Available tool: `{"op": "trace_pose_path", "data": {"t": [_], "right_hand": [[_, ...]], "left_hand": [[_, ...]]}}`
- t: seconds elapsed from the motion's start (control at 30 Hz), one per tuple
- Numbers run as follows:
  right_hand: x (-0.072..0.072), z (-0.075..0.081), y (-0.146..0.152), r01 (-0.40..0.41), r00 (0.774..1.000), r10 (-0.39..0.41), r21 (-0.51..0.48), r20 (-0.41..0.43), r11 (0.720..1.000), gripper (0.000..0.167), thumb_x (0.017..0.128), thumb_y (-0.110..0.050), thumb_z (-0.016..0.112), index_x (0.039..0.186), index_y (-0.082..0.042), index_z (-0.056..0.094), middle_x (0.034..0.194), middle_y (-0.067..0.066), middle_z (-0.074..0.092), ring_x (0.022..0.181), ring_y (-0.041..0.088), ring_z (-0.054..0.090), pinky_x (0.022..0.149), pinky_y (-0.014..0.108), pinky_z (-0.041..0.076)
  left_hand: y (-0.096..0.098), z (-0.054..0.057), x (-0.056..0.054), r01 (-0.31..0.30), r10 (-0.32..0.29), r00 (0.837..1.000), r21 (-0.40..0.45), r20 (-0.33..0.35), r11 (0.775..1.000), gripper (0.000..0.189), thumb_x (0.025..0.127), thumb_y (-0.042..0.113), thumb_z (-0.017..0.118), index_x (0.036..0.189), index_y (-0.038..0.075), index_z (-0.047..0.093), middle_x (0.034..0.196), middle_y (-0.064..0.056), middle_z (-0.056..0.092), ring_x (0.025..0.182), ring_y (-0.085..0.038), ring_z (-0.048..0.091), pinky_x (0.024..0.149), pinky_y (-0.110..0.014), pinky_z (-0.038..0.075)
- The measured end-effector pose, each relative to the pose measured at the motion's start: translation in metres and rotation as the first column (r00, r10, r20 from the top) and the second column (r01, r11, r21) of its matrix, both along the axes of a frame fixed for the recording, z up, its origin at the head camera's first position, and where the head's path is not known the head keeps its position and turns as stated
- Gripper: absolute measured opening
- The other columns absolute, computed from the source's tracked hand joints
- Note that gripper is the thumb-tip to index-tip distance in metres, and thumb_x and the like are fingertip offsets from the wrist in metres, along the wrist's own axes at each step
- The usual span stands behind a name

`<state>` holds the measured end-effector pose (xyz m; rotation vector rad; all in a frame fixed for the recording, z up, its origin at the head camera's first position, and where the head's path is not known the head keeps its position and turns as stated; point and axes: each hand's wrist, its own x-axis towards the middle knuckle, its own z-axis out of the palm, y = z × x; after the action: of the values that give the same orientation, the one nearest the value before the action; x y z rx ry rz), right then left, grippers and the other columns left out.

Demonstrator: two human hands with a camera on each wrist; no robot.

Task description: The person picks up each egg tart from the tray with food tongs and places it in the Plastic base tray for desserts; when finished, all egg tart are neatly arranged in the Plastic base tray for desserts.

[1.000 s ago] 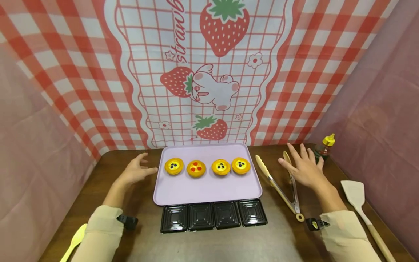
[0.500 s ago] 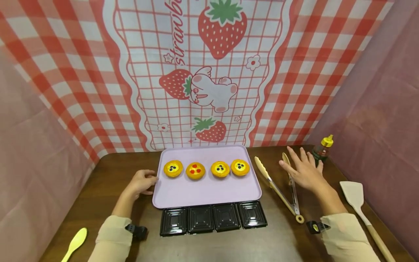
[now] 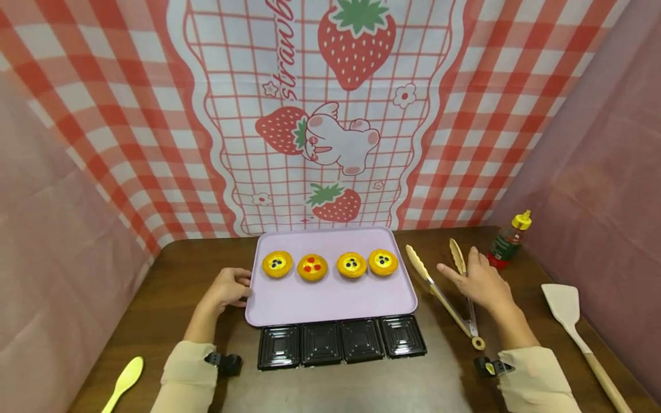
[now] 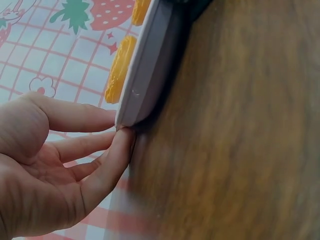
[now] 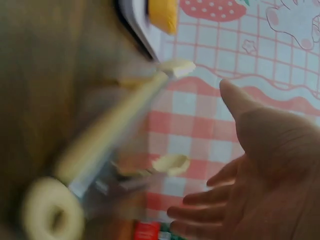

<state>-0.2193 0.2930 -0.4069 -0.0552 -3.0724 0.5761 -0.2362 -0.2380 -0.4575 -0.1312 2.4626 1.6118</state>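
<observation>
My left hand is at the left rim of a pale purple tray. In the left wrist view the thumb lies on top of the rim and the fingers curl underneath, pinching the tray's edge. Egg tarts stand in a row on the tray: a tart with red pieces and several with dark berries, such as the rightmost tart. My right hand hovers beside and partly over a pair of tongs, thumb apart and fingers extended, holding nothing. The tongs lie spread on the table.
Several black square plastic trays line up in front of the purple tray. A yellow-capped sauce bottle stands at the back right, with a spatula nearer the front. A yellow spoon lies front left. A strawberry-print cloth hangs behind.
My left hand has moved right and down to the tray's left rim and taken hold of it. My right hand has lowered slightly over the tongs, leaving the bottle in fuller view.
</observation>
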Motion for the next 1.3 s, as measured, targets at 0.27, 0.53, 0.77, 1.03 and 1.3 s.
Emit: {"op": "trace_pose_path", "data": {"t": [0.27,0.53,0.77,1.03,1.3], "right_hand": [[0.007,-0.024,-0.018,0.169,0.984,-0.169,0.000,0.061,0.986,0.122,0.077,-0.082,0.054,0.141,0.019,0.028,0.116,0.041,0.050,0.096,0.056,0.056,0.071,0.066,0.047],[0.006,-0.038,-0.026,0.233,0.972,-0.233,0.000,0.042,0.973,0.125,0.068,-0.077,0.070,0.134,0.021,0.031,0.110,0.039,0.051,0.091,0.055,0.057,0.068,0.063,0.047],[0.007,-0.044,-0.026,0.248,0.969,-0.248,-0.006,0.013,0.969,0.124,0.067,-0.076,0.072,0.134,0.021,0.032,0.109,0.040,0.050,0.089,0.057,0.057,0.065,0.062,0.048],[0.005,-0.048,-0.026,0.250,0.968,-0.250,-0.014,0.006,0.968,0.122,0.067,-0.074,0.073,0.132,0.021,0.033,0.107,0.038,0.050,0.087,0.056,0.057,0.064,0.061,0.048],[0.007,-0.044,-0.021,0.236,0.970,-0.238,-0.045,-0.042,0.971,0.096,0.069,-0.068,0.076,0.111,0.014,0.050,0.093,0.031,0.059,0.081,0.051,0.059,0.061,0.059,0.049]], "left_hand": [[-0.002,-0.001,-0.004,-0.003,0.002,1.000,0.022,0.010,1.000,0.053,0.076,-0.014,0.065,0.127,-0.019,0.050,0.101,-0.026,0.059,0.075,-0.023,0.062,0.060,-0.041,0.061],[-0.004,-0.004,-0.003,0.000,-0.001,1.000,0.027,0.012,1.000,0.053,0.077,-0.014,0.066,0.127,-0.020,0.049,0.103,-0.027,0.058,0.075,-0.023,0.062,0.060,-0.041,0.061],[-0.005,-0.003,0.000,0.001,-0.002,1.000,0.033,0.006,0.999,0.052,0.077,-0.014,0.066,0.126,-0.020,0.050,0.102,-0.027,0.059,0.074,-0.022,0.063,0.060,-0.041,0.061],[-0.005,0.000,0.001,-0.007,0.007,1.000,0.032,0.013,0.999,0.053,0.077,-0.014,0.065,0.127,-0.020,0.049,0.102,-0.027,0.058,0.076,-0.024,0.062,0.060,-0.040,0.061],[-0.002,-0.001,0.000,-0.014,0.014,1.000,0.011,0.017,1.000,0.052,0.075,-0.014,0.065,0.125,-0.019,0.050,0.101,-0.025,0.056,0.074,-0.023,0.061,0.060,-0.040,0.061]]}}
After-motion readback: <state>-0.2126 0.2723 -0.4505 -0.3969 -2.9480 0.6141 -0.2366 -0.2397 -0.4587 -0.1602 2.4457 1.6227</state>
